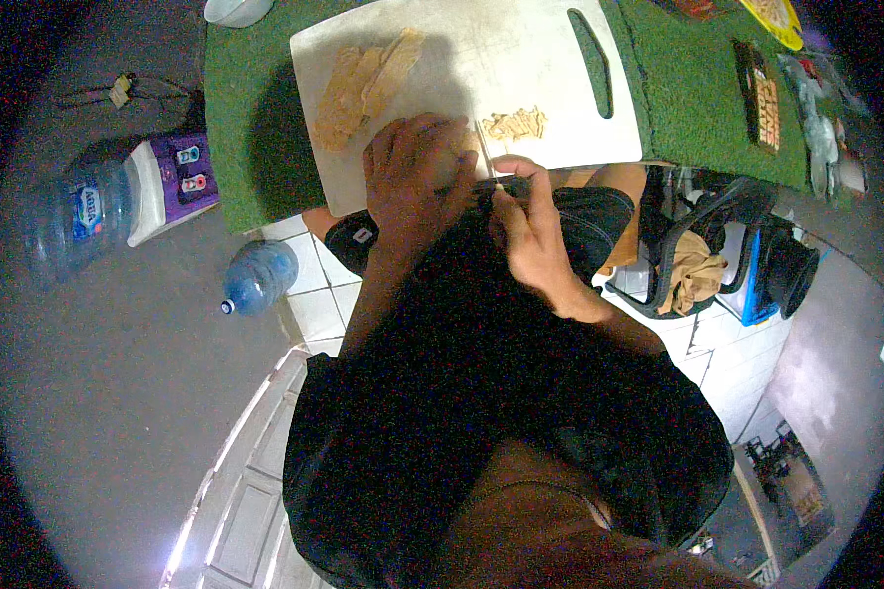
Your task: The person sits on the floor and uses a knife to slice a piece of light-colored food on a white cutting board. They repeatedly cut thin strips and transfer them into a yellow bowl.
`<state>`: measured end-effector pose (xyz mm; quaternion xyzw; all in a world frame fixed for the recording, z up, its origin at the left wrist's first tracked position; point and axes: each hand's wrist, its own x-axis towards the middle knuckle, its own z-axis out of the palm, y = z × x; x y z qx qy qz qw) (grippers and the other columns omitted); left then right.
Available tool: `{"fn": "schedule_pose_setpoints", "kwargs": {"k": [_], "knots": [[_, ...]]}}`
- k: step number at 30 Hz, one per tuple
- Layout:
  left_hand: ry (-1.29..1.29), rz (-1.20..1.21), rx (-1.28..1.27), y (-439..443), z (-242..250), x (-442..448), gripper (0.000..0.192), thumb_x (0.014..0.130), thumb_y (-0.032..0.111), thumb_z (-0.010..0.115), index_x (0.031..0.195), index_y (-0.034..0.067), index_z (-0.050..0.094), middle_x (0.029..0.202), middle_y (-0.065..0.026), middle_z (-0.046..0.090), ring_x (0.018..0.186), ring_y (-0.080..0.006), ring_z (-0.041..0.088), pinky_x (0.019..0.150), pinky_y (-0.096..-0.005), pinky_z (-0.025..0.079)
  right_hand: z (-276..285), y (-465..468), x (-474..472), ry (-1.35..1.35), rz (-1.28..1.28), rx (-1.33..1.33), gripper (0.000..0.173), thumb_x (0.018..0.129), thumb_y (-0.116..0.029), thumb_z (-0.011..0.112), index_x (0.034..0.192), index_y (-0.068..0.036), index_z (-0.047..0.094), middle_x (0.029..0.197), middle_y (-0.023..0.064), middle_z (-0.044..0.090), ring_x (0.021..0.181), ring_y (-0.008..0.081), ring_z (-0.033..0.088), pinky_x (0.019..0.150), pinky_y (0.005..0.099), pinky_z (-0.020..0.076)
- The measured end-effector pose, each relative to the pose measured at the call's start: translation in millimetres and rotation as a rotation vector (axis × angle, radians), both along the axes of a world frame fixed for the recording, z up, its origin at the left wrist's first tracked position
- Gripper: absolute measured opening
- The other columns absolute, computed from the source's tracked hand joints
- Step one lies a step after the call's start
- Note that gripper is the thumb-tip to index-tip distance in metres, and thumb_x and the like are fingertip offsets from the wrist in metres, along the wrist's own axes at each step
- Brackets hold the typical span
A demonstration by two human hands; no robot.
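Observation:
A white plastic cutting board (530, 66) lies on a green turf-like cover. Flat tan slabs of food (368, 81), perhaps tempeh, rest on its left part in shadow. My left hand (423, 166) is spread low on the board, its fingertips on a small pale piece (474, 141) beside the blade. With thumb and fingers my right hand (527, 213) grips a knife (486, 151) at the board's near edge, the thin blade pointing away from me. Just right of the blade is a small pile of thin cut strips (516, 124).
The green cover (678, 81) holds a white bowl (239, 11) at top left, a yellow-rimmed plate (777, 22), a dark packet (757, 96) and a plastic bag (821, 140) at right. A water dispenser (169, 184) with a large bottle stands left; another bottle (261, 276) is below.

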<state>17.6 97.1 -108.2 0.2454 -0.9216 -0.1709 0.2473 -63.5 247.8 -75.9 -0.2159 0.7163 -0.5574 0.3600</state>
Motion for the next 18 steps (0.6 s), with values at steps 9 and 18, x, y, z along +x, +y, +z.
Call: {"fn": "schedule_pose_setpoints", "kwargs": {"k": [9,18], "knots": [[0.174,-0.021,-0.039,3.6,10.7,2.0,0.03,0.078,0.021,0.078,0.107,0.018,0.072,0.117,-0.0038,0.067,0.113,-0.0301,0.06,0.102,-0.0459,0.045,-19.0,-1.8,13.4,-0.035,-0.002,-0.041,0.03,0.103,-0.002,0.047,0.132,-0.009,0.044,0.083,0.0012,0.052,0.063,0.0069,0.044,0.054,0.0252,0.0358],[0.1,0.0,-0.052,3.2,5.5,0.9,0.03,0.077,0.02,0.08,0.105,0.016,0.072,0.116,-0.0059,0.067,0.113,-0.0312,0.06,0.102,-0.0463,0.045,-16.1,-8.0,12.5,0.049,0.015,-0.07,0.027,0.104,-0.001,0.047,0.13,-0.008,0.045,0.079,0.0007,0.052,0.062,0.0073,0.043,0.053,0.0265,0.0354]]}}
